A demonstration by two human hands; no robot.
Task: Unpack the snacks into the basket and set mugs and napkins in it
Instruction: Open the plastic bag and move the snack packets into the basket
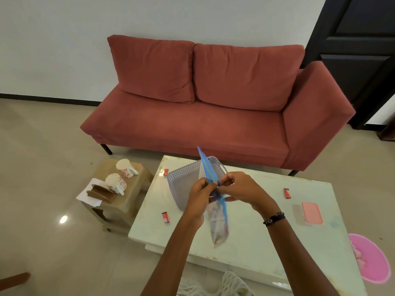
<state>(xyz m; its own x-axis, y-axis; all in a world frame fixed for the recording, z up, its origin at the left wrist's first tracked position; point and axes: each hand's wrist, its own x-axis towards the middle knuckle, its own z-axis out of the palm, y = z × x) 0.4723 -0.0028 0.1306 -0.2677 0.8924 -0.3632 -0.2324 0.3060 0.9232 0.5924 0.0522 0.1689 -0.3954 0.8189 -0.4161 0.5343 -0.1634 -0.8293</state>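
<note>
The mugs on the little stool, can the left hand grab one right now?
Probably not yet: the left hand and right hand both pinch the zip bag. Nothing blocks the mugs.

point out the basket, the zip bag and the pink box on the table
basket (181, 178): head view, on its perforated left wall
zip bag (218, 227): head view, on the clear lower part hanging below the hands
pink box (312, 212): head view, on its lid

grey basket blocked by both hands and zip bag, bare tabletop between scattered red snack packets
</note>
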